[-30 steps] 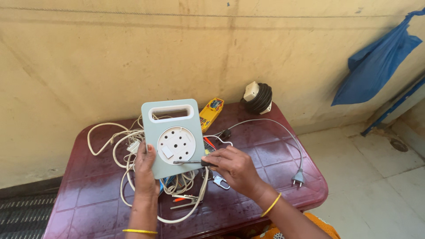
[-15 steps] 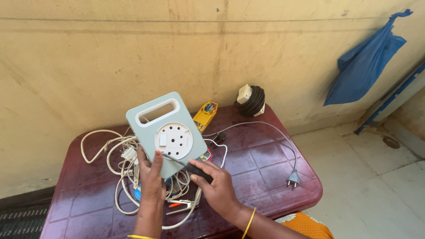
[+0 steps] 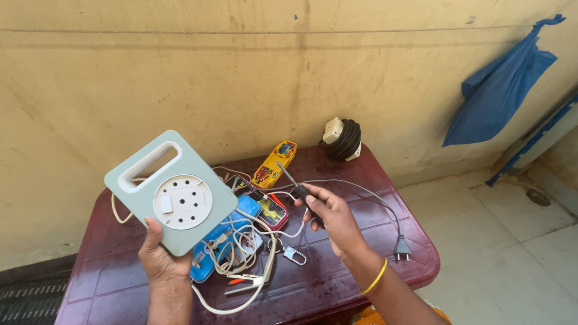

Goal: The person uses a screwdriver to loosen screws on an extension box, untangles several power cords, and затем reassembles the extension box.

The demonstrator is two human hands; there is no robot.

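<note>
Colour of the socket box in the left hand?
Pale green socket box with a white round face; head view.

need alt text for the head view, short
A left hand lifts a pale green extension reel box while the right hand holds a screwdriver over a maroon table strewn with white cable.

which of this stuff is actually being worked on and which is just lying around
In hand: pale green extension box in the left hand; screwdriver in the right hand.

Lying about: black cable coil, yellow case, padlock, blue bag.
</note>
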